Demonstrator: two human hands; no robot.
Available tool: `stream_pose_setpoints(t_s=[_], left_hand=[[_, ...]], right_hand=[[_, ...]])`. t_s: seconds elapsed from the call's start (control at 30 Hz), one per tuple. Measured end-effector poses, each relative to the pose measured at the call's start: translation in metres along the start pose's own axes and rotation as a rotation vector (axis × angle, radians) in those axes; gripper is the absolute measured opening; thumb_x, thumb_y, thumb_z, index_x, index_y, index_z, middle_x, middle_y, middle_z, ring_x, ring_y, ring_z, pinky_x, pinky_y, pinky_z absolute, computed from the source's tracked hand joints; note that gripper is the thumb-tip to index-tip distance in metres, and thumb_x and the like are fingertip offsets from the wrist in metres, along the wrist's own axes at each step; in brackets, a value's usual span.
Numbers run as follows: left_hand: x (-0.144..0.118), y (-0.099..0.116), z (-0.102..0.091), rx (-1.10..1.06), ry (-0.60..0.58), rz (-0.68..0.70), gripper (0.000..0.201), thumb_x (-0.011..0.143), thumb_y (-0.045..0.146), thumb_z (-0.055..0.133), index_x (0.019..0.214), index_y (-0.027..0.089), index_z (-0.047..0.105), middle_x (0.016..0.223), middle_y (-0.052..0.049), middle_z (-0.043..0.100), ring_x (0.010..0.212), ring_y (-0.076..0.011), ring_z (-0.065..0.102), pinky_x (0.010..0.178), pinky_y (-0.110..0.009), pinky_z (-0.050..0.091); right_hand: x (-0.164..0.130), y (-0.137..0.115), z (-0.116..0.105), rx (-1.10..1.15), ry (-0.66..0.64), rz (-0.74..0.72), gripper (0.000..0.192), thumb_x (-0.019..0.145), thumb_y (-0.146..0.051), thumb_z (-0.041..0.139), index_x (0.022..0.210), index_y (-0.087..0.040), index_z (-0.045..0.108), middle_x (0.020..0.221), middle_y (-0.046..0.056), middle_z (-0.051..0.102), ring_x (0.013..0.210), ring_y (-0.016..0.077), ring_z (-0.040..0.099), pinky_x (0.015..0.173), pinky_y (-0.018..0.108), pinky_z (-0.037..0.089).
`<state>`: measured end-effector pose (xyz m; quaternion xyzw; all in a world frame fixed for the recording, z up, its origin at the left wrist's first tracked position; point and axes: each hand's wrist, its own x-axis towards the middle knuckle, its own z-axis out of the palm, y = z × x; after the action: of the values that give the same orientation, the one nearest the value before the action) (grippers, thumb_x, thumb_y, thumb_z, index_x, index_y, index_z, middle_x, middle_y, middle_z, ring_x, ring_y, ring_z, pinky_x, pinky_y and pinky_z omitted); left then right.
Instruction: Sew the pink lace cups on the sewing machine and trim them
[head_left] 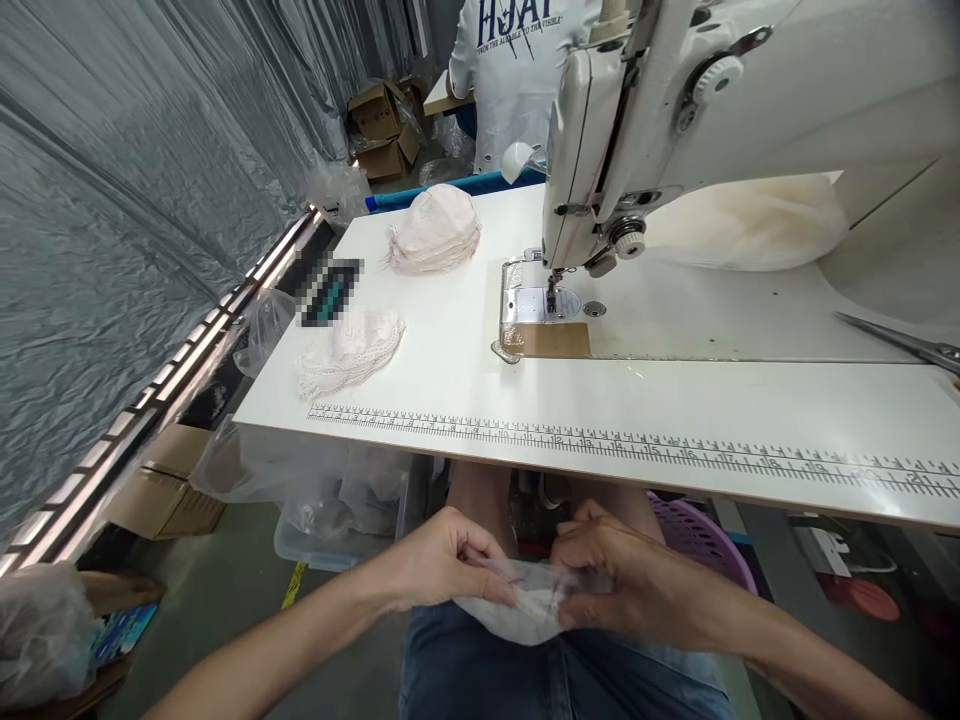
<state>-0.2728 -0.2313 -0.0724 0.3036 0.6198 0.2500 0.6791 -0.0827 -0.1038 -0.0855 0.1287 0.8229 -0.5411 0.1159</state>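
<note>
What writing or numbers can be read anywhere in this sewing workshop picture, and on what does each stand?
"HJAT": large dark letters, cut off at the top, on the white shirt of a person beyond the table.
A small line under it: too small to read surely.
Numbers such as "12", "15": on the printed ruler along the table's front edge; most are too small.
Pixelated patch on the table: unreadable.
Sewing machine: no readable brand.
</note>
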Motion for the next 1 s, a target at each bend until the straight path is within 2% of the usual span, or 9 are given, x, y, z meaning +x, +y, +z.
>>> stream_pose_setpoints(t_s=[0.23,0.37,0.47,0.57,0.67,0.83,1.0], left_hand=[[-0.003,-0.002,0.001,-0.075,-0.037,-0.001,0.028,0.059,0.032,0.078,0.078,0.011,0.074,0.067,-0.005,0.066,0.059,-0.01,0.053,0.059,-0.021,0.041],[-0.003,-0.005,0.0,-0.121,-0.023,-0.017,0.029,0.057,0.033,0.08,0.075,0.011,0.074,0.065,-0.004,0.065,0.058,-0.0101,0.053,0.058,-0.021,0.04],[-0.009,-0.009,-0.004,-0.136,-0.023,-0.014,0.029,0.058,0.035,0.08,0.074,0.011,0.073,0.063,-0.003,0.063,0.057,-0.0091,0.051,0.056,-0.02,0.039],[-0.017,-0.008,-0.009,-0.086,-0.077,0.0,0.029,0.06,0.035,0.078,0.078,0.012,0.073,0.065,-0.003,0.062,0.058,-0.0095,0.051,0.056,-0.02,0.04],[-0.019,-0.003,-0.008,0.012,-0.154,0.04,0.035,0.061,0.032,0.078,0.09,0.014,0.072,0.068,0.0,0.061,0.058,-0.0083,0.048,0.055,-0.018,0.038],[-0.004,-0.002,0.004,0.118,-0.12,0.124,0.024,0.06,0.031,0.078,0.07,0.011,0.072,0.048,0.006,0.041,0.048,-0.0033,0.028,0.044,-0.016,0.023],[-0.001,-0.009,0.002,0.005,-0.118,0.062,0.022,0.06,0.03,0.078,0.072,0.011,0.074,0.049,0.005,0.049,0.047,-0.0033,0.033,0.044,-0.016,0.025]], right_hand=[[-0.002,0.006,-0.001,0.033,-0.058,-0.023,0.026,0.085,-0.046,0.055,0.082,-0.026,0.071,0.075,0.0,0.06,0.089,0.0215,0.047,0.078,0.033,0.035],[-0.003,0.0,-0.002,0.013,-0.072,-0.015,0.023,0.078,-0.047,0.063,0.079,-0.025,0.07,0.076,-0.001,0.057,0.088,0.0216,0.049,0.083,0.037,0.034],[-0.002,-0.003,0.001,0.013,-0.047,0.01,0.02,0.079,-0.042,0.062,0.076,-0.024,0.069,0.076,0.0,0.055,0.088,0.0221,0.049,0.082,0.036,0.036],[0.002,-0.003,0.007,0.023,-0.069,-0.011,0.021,0.081,-0.04,0.061,0.072,-0.022,0.068,0.072,-0.001,0.054,0.085,0.0203,0.048,0.079,0.033,0.036],[0.009,-0.003,0.014,0.031,-0.086,-0.037,0.016,0.079,-0.039,0.063,0.077,-0.025,0.069,0.075,-0.001,0.056,0.089,0.0209,0.047,0.076,0.031,0.035],[0.012,-0.001,0.014,0.009,-0.082,-0.017,0.017,0.078,-0.038,0.064,0.077,-0.022,0.069,0.078,0.001,0.057,0.088,0.0212,0.046,0.074,0.03,0.034],[-0.009,0.009,-0.001,0.177,-0.106,-0.007,0.026,0.073,-0.046,0.068,0.075,-0.021,0.067,0.077,0.0,0.06,0.084,0.0198,0.05,0.075,0.029,0.036]])
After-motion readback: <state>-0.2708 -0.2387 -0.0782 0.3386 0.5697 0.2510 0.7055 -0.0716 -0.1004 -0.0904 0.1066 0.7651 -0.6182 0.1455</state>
